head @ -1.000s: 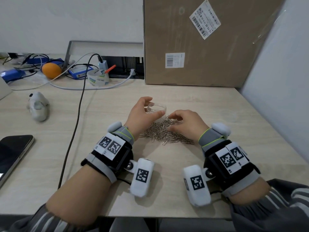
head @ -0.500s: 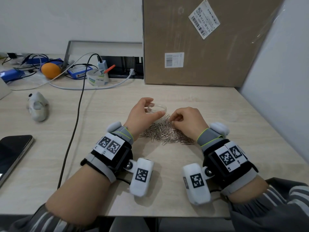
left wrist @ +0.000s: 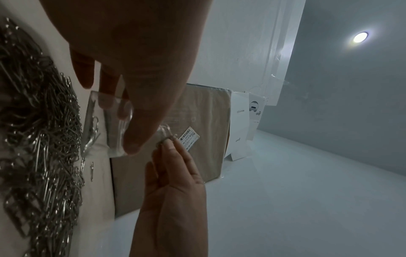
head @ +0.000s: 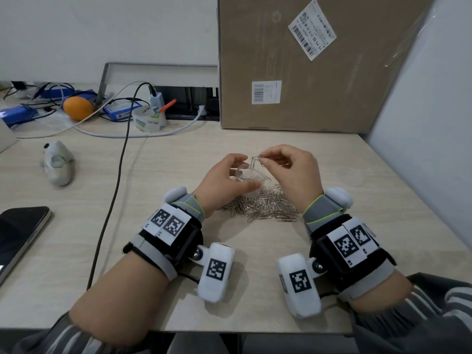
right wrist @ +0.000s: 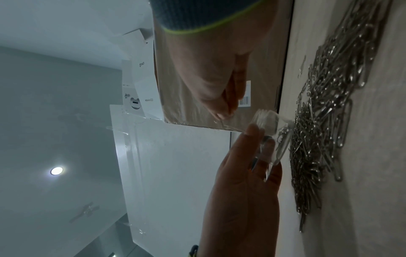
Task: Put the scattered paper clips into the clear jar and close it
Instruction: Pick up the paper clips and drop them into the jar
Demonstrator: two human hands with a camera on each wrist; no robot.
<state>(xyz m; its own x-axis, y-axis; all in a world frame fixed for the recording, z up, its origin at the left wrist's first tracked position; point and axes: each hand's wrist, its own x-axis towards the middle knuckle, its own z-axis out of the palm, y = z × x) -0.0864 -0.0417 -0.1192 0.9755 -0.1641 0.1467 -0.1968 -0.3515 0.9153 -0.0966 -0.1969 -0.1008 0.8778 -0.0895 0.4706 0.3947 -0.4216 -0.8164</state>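
Note:
A small clear jar stands open on the desk just behind a heap of silver paper clips. My left hand grips the jar between thumb and fingers. A few clips lie inside it. My right hand pinches a few paper clips right above the jar's mouth. In the left wrist view the jar sits beside the heap, with the right hand's fingertips holding clips next to it. The right wrist view shows the jar in the left hand's fingers.
A faint clear round disc, perhaps the lid, lies right of the hands. A big cardboard box stands behind. A black cable, a phone, a grey object and a tape roll lie to the left. A white panel bounds the right side.
My right hand has lifted from the heap with a few clips pinched and now holds them over the jar. The left hand has kept its grip on the jar.

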